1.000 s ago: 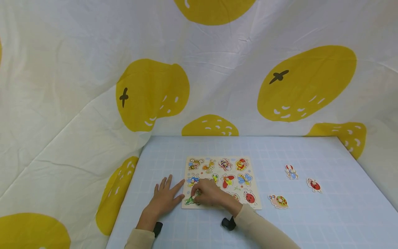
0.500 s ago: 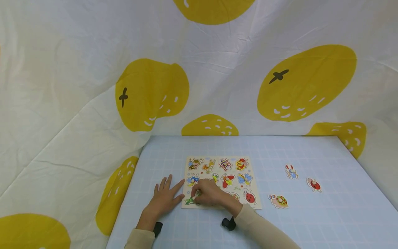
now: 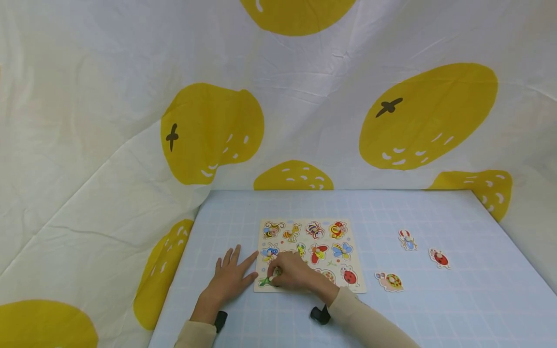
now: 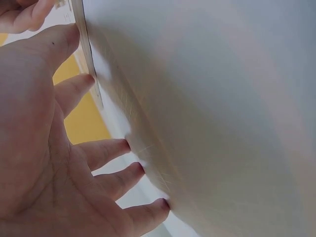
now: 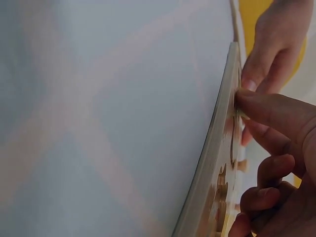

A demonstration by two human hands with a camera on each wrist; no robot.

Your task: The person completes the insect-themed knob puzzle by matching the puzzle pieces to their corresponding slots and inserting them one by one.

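A wooden peg puzzle board (image 3: 356, 265) printed with insects lies on the table. My right hand (image 3: 293, 272) reaches over its lower left corner, and its thumb and index finger pinch a green insect puzzle piece (image 3: 264, 281) there; the hand covers part of that piece. In the right wrist view the thumb (image 5: 266, 108) is low against the board's face, the other fingers curled. My left hand (image 3: 230, 279) lies with spread fingers left of the board. In the left wrist view, its thumb and index finger (image 4: 76, 91) touch the board's edge (image 4: 85, 44).
Right of the board lie three loose puzzle pieces: a blue beetle with red pincers (image 3: 407, 240), a red ladybug (image 3: 439, 258) and a snail (image 3: 389, 281). A pale checked cloth (image 3: 478, 299) covers the table. Behind hangs a white curtain (image 3: 313, 125) with yellow fruit shapes.
The right hand's fingertips have shifted very slightly at the green insect puzzle piece. The left hand, the board and the loose pieces have stayed in place.
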